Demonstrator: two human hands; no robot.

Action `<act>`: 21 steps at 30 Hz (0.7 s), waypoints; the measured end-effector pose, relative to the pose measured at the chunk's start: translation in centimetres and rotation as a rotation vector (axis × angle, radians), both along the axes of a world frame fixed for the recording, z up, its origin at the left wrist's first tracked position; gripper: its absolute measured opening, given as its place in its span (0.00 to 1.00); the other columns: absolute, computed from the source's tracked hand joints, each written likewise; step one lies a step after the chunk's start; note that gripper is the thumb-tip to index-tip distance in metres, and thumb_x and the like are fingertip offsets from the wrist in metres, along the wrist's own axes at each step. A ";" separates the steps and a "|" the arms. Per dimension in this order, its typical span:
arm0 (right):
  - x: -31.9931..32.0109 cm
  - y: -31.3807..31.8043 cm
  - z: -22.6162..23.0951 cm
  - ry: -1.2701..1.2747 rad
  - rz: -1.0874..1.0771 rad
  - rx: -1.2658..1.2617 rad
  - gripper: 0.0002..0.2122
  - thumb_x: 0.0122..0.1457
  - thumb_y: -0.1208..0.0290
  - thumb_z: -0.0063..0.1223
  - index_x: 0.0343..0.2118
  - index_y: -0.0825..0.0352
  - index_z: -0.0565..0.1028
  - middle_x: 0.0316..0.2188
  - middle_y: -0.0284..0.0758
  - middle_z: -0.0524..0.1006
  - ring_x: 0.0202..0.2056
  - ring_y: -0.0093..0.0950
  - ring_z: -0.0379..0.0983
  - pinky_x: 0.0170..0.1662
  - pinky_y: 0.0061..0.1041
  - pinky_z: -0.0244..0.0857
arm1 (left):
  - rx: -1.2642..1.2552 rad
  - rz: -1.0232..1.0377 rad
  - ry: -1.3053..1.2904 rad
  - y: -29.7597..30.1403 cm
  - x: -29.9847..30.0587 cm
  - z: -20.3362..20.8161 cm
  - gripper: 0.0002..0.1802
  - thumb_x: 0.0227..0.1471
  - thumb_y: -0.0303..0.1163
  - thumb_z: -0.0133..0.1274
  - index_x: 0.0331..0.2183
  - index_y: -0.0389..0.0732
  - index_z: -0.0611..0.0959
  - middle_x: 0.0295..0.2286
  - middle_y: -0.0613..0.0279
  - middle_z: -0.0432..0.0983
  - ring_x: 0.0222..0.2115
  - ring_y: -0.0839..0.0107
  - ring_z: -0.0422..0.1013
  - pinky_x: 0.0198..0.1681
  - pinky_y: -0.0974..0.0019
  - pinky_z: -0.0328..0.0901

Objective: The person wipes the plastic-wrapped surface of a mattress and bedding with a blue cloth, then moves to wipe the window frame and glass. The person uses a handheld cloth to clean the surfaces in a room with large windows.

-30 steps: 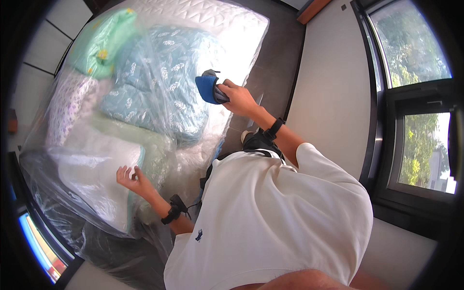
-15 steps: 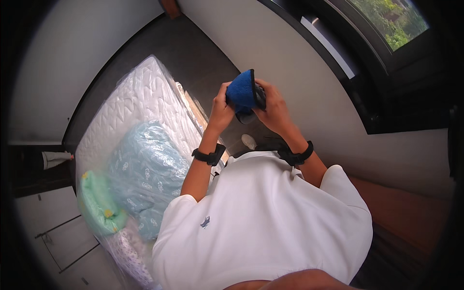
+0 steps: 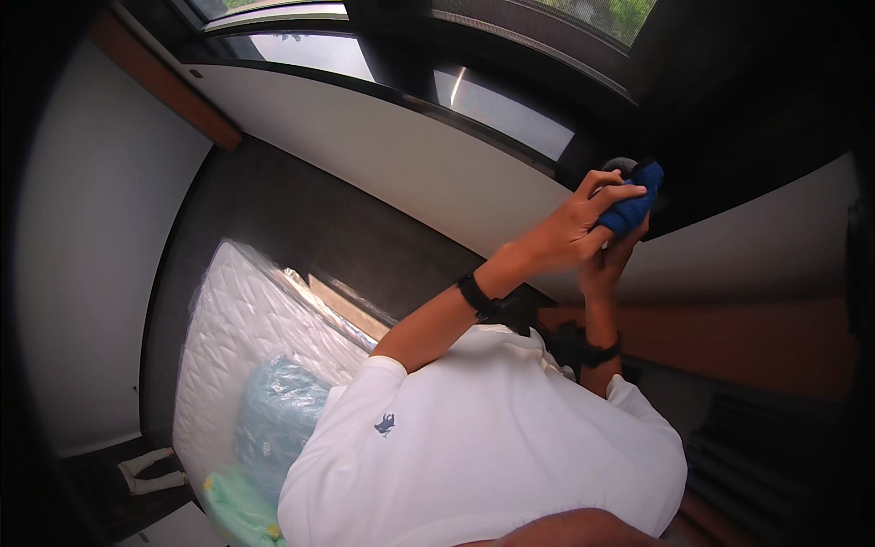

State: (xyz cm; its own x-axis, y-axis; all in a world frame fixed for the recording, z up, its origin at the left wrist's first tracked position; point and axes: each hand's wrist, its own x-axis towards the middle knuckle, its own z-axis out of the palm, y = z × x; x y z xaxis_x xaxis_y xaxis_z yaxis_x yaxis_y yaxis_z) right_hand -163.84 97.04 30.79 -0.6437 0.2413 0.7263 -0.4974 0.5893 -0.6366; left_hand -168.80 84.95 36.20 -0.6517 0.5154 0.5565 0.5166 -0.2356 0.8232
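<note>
A folded blue cloth (image 3: 627,211) with a grey side and dark edging is bunched between my two hands, at the upper right. My left hand (image 3: 583,219) reaches across to the right and grips it from the left, fingers bent over its top. From below, my right hand (image 3: 612,260) holds the cloth's lower side, its fingers partly hidden behind it. In the picture the cloth overlaps the dark window ledge (image 3: 547,159); I cannot tell if they touch. Each wrist wears a black strap.
A plastic-wrapped mattress (image 3: 228,337) lies at the left, bearing a wrapped light-blue bundle (image 3: 278,410) and a green one (image 3: 239,510). A white wall (image 3: 383,137) runs under the windows. A reddish-brown panel (image 3: 711,346) is at the right.
My view has swung toward the windows. Both hands have carried the cloth up and right to the ledge area, and it is now more bunched, with the left hand over it.
</note>
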 end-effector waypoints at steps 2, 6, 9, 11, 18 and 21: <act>-1.8 0.6 0.4 -0.069 0.004 0.098 0.33 0.59 0.64 0.55 0.63 0.67 0.52 0.55 0.47 0.67 0.57 0.41 0.65 0.59 0.38 0.59 | 0.005 -0.117 -0.010 0.2 -1.6 -0.2 0.30 0.51 0.19 0.45 0.56 0.52 0.73 0.56 0.52 0.56 0.63 0.46 0.53 0.63 0.47 0.55; -5.1 0.6 1.5 -0.378 0.021 0.316 0.33 0.50 0.66 0.64 0.57 0.69 0.61 0.51 0.46 0.71 0.52 0.44 0.71 0.55 0.38 0.64 | -0.207 0.089 0.227 -2.0 -4.9 -1.2 0.27 0.50 0.21 0.48 0.51 0.53 0.76 0.65 0.52 0.45 0.66 0.37 0.41 0.65 0.37 0.47; -8.9 -2.5 1.8 -0.319 0.046 0.232 0.36 0.44 0.65 0.69 0.55 0.70 0.62 0.49 0.47 0.71 0.50 0.43 0.73 0.50 0.38 0.68 | -0.314 0.191 0.293 -4.8 -9.1 -0.8 0.26 0.44 0.26 0.49 0.49 0.51 0.77 0.67 0.46 0.41 0.65 0.30 0.39 0.65 0.33 0.40; -10.6 -4.6 2.1 -0.457 0.093 0.273 0.37 0.40 0.64 0.71 0.54 0.71 0.64 0.50 0.47 0.70 0.46 0.43 0.74 0.47 0.39 0.70 | -0.343 0.235 0.200 -7.5 -10.3 -0.5 0.28 0.40 0.29 0.48 0.49 0.48 0.77 0.66 0.39 0.43 0.64 0.28 0.42 0.64 0.32 0.43; -18.1 -12.9 3.3 -0.364 0.151 0.407 0.32 0.44 0.64 0.65 0.53 0.72 0.68 0.52 0.51 0.66 0.44 0.48 0.72 0.41 0.39 0.72 | -0.544 0.533 0.221 -13.5 -15.3 0.7 0.30 0.42 0.31 0.42 0.51 0.46 0.77 0.66 0.36 0.41 0.63 0.29 0.47 0.62 0.40 0.53; -17.8 -12.5 3.4 -0.425 0.154 0.520 0.31 0.44 0.66 0.65 0.52 0.73 0.69 0.51 0.52 0.66 0.49 0.47 0.67 0.47 0.40 0.68 | -0.481 0.376 0.040 -13.5 -16.6 0.4 0.25 0.44 0.32 0.43 0.47 0.45 0.79 0.56 0.34 0.59 0.57 0.32 0.59 0.59 0.41 0.57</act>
State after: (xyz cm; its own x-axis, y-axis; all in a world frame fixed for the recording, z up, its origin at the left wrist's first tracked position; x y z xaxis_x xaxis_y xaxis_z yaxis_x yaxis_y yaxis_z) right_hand -181.59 84.50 34.18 -0.8971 -0.1872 0.4002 -0.3700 0.8134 -0.4489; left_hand -185.39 71.42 36.62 -0.8214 0.4533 0.3463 0.5246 0.3619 0.7706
